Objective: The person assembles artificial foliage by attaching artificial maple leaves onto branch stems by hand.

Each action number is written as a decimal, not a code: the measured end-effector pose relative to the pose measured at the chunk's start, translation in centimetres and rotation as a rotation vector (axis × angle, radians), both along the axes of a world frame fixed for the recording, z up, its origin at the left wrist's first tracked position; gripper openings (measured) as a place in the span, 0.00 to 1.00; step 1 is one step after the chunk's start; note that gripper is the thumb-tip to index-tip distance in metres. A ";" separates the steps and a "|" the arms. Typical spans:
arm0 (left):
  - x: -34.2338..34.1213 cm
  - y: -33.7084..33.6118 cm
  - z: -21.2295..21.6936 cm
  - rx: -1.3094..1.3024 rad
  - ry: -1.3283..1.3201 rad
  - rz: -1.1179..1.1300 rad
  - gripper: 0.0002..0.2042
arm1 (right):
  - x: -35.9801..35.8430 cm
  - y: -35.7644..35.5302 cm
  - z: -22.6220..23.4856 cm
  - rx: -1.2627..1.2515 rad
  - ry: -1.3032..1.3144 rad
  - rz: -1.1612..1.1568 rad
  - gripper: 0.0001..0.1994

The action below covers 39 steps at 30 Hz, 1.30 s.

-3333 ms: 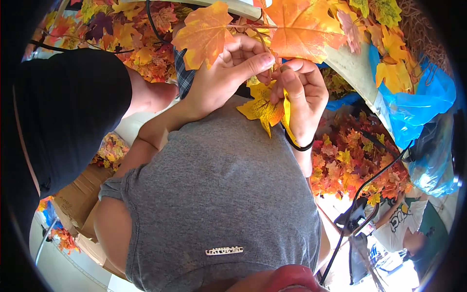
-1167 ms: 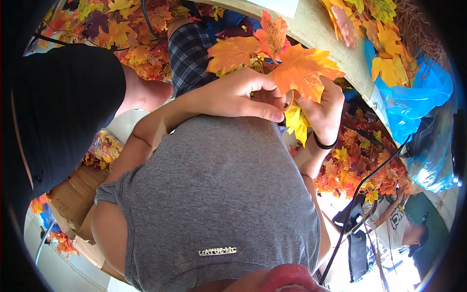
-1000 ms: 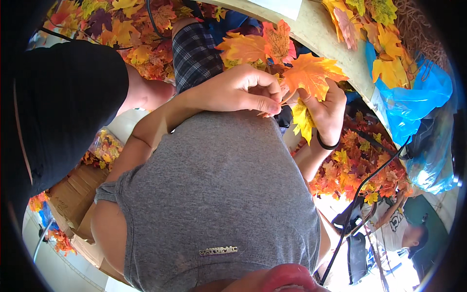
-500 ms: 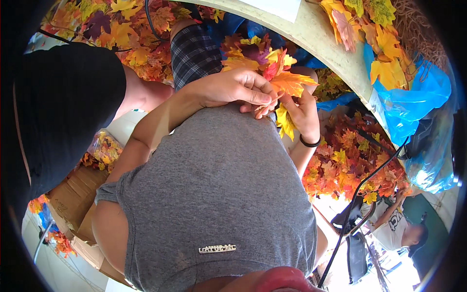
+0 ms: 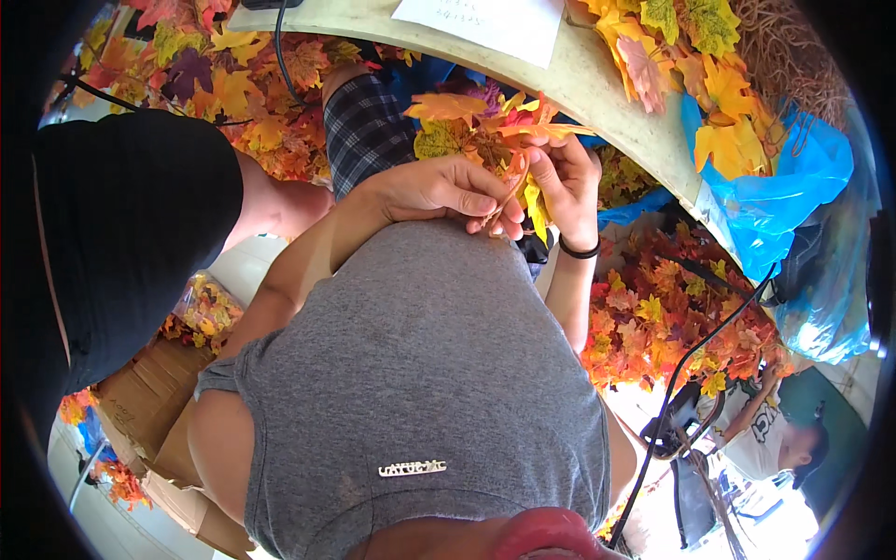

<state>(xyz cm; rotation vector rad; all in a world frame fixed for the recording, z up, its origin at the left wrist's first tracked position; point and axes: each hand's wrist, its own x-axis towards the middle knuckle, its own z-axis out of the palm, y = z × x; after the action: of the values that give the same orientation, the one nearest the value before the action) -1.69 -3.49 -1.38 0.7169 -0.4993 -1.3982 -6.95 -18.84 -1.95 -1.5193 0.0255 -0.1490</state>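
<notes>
In front of my grey shirt, both hands work on a spray of artificial maple leaves (image 5: 485, 140) in orange, yellow, red and purple. My left hand (image 5: 453, 189) is closed, thumb and fingers pinching a thin brown stem (image 5: 507, 198) at the spray's lower end. Just right of it, my right hand (image 5: 569, 187), with a black band at the wrist, pinches the base of an orange leaf (image 5: 546, 131) seen nearly edge-on. A yellow leaf (image 5: 536, 207) hangs between the two hands. The fingertips partly hide where stem and leaf meet.
A pale table (image 5: 616, 117) curves beyond my hands, with a paper sheet (image 5: 485, 23), loose leaves and a blue plastic bag (image 5: 784, 201). Leaf heaps (image 5: 672, 299) lie at both sides. Cardboard boxes (image 5: 154, 392) stand lower left. A person in black (image 5: 140, 224) is close on my left.
My right hand has risen, turning the orange leaf from facing up to edge-on. My left hand keeps its pinch, slightly lower. More of the table shows as the view shifted.
</notes>
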 end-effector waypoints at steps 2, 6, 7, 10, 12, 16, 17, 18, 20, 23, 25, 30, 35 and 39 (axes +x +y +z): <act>0.1 0.1 -0.3 0.005 0.002 0.004 0.12 | 0.5 0.0 0.5 -0.035 0.002 0.017 0.06; 0.4 0.3 -0.4 0.022 -0.008 0.026 0.11 | 1.1 -1.3 0.7 0.135 0.186 0.313 0.11; 0.5 0.4 -0.4 0.033 -0.005 0.066 0.11 | 1.0 -1.5 1.0 0.287 0.237 0.310 0.15; 0.4 0.6 -0.8 0.056 -0.014 0.147 0.10 | 0.7 -2.3 1.4 0.863 0.351 0.375 0.23; 0.4 0.8 -1.4 0.067 -0.028 0.190 0.09 | 0.4 -3.0 0.5 1.258 0.409 0.247 0.22; 0.3 0.9 -1.4 0.146 -0.076 0.299 0.08 | -0.2 -3.5 -0.7 1.098 0.330 0.091 0.24; 0.4 0.9 -1.4 0.166 -0.084 0.301 0.07 | 0.0 -3.3 -0.5 0.998 0.378 0.056 0.28; 0.5 1.0 -1.3 0.186 -0.093 0.304 0.06 | 0.0 -3.4 -0.6 1.001 0.380 0.059 0.28; 0.5 0.9 -0.7 0.178 -0.113 0.251 0.06 | -0.2 -3.8 -1.1 0.835 0.290 0.188 0.25; 0.6 1.0 -0.2 0.189 -0.150 0.156 0.06 | 0.1 -2.6 0.2 0.457 0.150 0.191 0.24; 1.0 1.0 -0.6 0.195 -0.166 0.093 0.06 | 0.9 -1.3 2.3 0.324 0.126 0.178 0.24; 1.0 1.3 -1.6 0.309 -0.102 -0.035 0.07 | 3.7 -0.4 1.8 -0.583 0.268 0.408 0.14; 0.4 1.1 -3.2 0.253 0.220 0.219 0.11 | 5.1 2.7 2.5 -1.123 -0.047 0.319 0.12; 0.7 1.1 -3.1 0.248 0.171 0.374 0.12 | 7.9 2.6 0.2 -1.145 -0.002 0.380 0.12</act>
<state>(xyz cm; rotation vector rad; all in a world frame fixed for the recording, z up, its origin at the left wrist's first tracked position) -0.99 -2.38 -4.47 0.8333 -0.0491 -1.1633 0.92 -16.28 -1.71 -2.6255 -0.4130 0.1828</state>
